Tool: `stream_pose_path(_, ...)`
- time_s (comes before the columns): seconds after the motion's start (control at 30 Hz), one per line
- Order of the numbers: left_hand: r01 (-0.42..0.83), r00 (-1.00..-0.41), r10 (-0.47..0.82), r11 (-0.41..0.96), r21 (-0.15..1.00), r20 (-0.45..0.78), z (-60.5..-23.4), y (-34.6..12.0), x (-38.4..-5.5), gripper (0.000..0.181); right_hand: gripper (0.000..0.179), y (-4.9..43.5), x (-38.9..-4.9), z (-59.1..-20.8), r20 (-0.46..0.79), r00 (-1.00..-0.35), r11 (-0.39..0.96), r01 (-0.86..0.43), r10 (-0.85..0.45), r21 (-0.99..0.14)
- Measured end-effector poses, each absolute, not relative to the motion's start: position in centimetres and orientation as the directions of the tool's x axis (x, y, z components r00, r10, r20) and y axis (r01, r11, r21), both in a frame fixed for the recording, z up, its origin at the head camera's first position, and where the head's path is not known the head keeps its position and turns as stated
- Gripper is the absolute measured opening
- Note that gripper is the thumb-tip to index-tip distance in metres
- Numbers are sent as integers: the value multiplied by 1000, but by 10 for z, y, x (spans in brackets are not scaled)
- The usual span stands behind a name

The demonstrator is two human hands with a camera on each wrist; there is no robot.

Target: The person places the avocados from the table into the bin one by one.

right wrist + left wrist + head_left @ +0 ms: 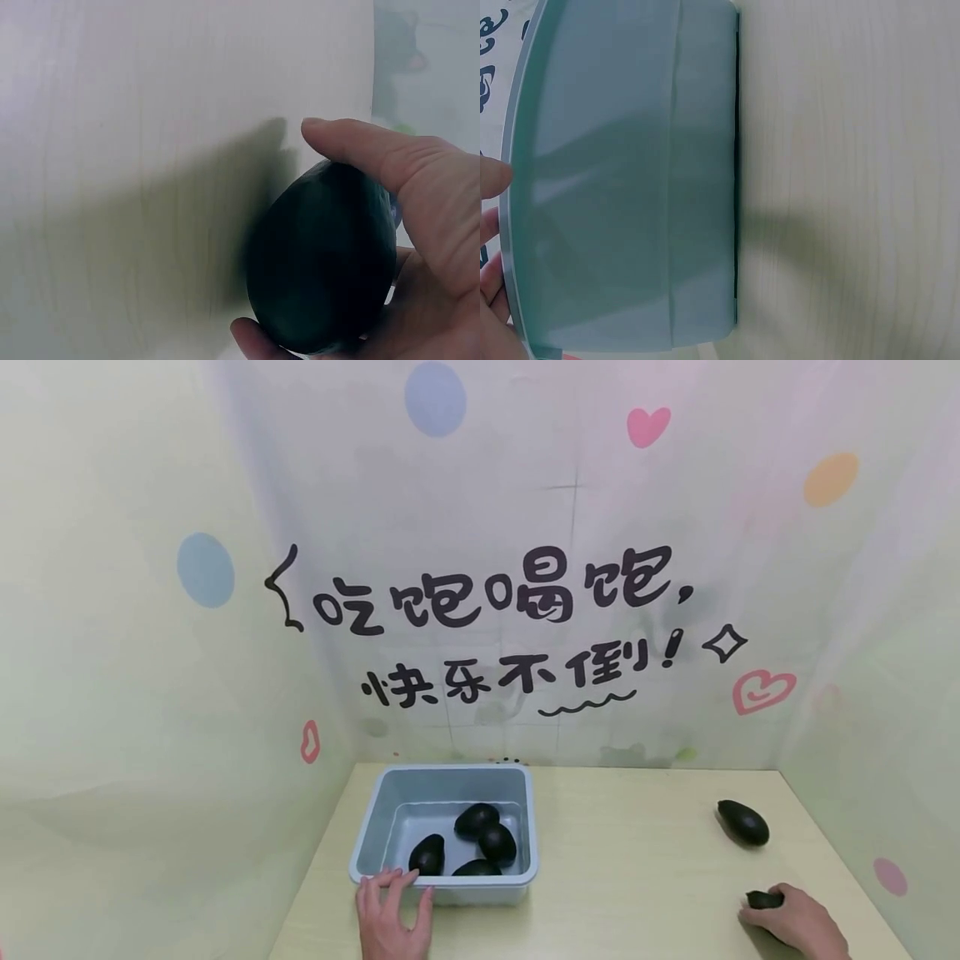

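Observation:
At the right front of the table my right hand (806, 922) grips a dark avocado (322, 259). In the right wrist view the thumb lies along its upper side and a fingertip (251, 337) reaches round its lower end. My left hand (393, 914) holds the front rim of a light blue plastic bin (517, 893), its fingers over the edge and thumb on the outer side. Several dark avocados (477, 820) lie inside the bin, the nearest partly hidden by the front wall. Another avocado (743, 823) lies on the table beyond my right hand.
The pale wood-grain table (622, 860) stretches between the bin and the loose avocado. A printed cloth backdrop (570, 727) with black lettering closes off the back and both sides.

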State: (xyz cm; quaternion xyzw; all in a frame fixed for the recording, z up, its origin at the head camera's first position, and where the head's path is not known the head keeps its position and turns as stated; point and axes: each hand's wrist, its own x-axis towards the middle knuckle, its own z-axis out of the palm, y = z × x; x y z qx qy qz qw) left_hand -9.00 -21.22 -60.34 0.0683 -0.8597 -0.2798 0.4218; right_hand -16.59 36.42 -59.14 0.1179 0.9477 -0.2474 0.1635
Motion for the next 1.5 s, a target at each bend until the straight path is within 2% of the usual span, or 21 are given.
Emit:
stream_pose_path(0.4,127,-633,-347,835,535,692,-605,-214,-90,36,74,360,-167,-582,-327,-935,853,277,134,-442)
stream_pose_path(0.87,138,-623,-346,834,534,702,-602,-215,-90,36,82,353,-178,-570,-307,-946,873,235,104,-428)
stream_pose_path(1.17,113,-631,-358,835,539,688,-600,-212,-88,35,74,350,-180,-550,-256,-964,873,183,69,-451)
stream_pose_path(1.5,135,-618,-344,839,527,707,-601,-212,-88,34,83,342,-186,-532,-214,-976,890,121,27,-440)
